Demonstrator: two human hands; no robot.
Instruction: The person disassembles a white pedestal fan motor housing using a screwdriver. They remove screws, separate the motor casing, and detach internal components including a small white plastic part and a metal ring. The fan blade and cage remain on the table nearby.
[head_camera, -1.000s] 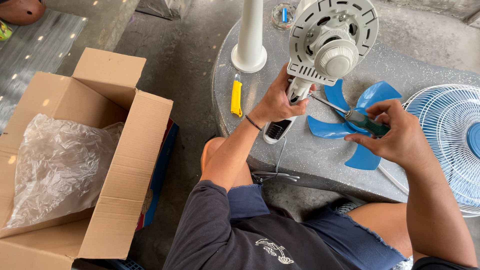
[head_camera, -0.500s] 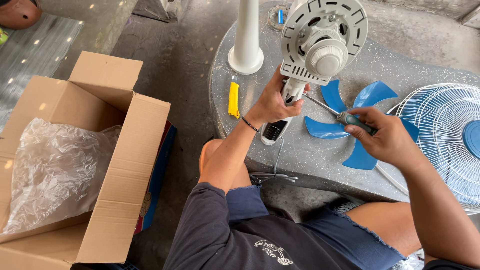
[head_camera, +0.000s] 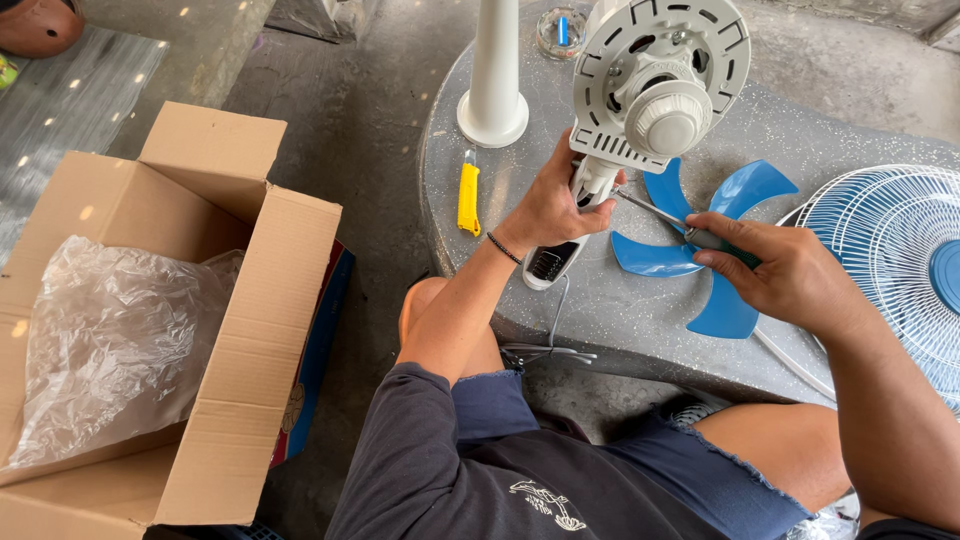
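The left hand (head_camera: 552, 205) is closed around the neck of a white fan motor unit (head_camera: 655, 95) and holds it upright on the grey stone table (head_camera: 640, 310). The round grille mount of the unit faces the camera. The right hand (head_camera: 785, 270) is wrapped around the handle of a screwdriver (head_camera: 665, 213), and the metal tip of it points left to the neck of the motor unit, just beside the left hand. Under the screwdriver lies a blue fan blade (head_camera: 700, 245), flat on the table. At the right edge rests a white wire fan guard (head_camera: 890, 255). Far on the table stands a white fan pole (head_camera: 493, 70), and near it, to the left of the left hand, lies a yellow utility knife (head_camera: 468, 195). On the floor at the left is an open cardboard box (head_camera: 235, 330) with a clear plastic bag (head_camera: 115, 340) inside.
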